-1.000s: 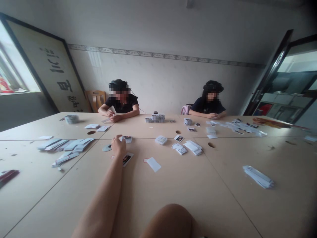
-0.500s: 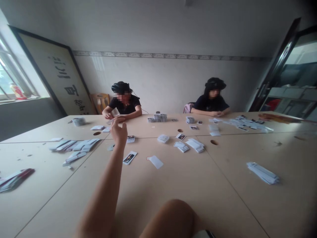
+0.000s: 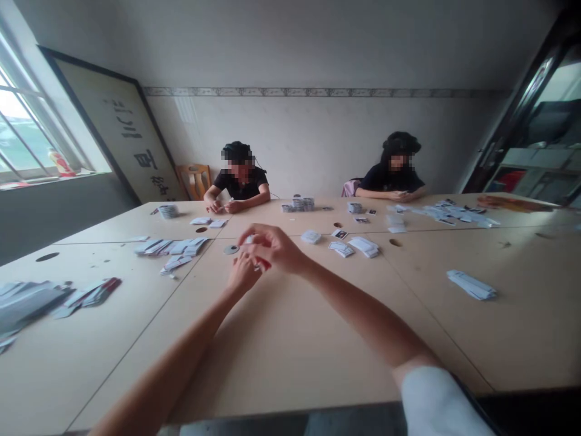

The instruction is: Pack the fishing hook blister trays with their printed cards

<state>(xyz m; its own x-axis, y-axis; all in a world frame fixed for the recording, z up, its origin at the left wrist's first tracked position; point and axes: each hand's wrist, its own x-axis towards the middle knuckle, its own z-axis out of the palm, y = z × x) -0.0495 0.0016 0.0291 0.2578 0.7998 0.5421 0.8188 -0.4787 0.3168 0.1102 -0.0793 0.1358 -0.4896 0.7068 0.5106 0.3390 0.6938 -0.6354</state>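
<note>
My left hand point(image 3: 245, 270) and my right hand point(image 3: 276, 247) meet over the middle of the table, the right one partly in front of the left. The fingers of both hands are curled inward. A small pale bit shows between them, but I cannot make out what they hold. Left of my hands lies a grey disc point(image 3: 231, 249) with a dark centre. Just right of my right hand sits a small stack of white cards point(image 3: 311, 237).
White paper strips point(image 3: 175, 247) and more stacks point(image 3: 31, 303) lie to the left. Toward the right are card piles point(image 3: 363, 246), a strip bundle point(image 3: 472, 285) and scattered cards point(image 3: 454, 212). Two people point(image 3: 240, 181) in dark headgear sit across the table point(image 3: 290, 351).
My right hand has come up to join the left, which is now lower and curled. My view has shifted. The picture card and white slip near the middle no longer show.
</note>
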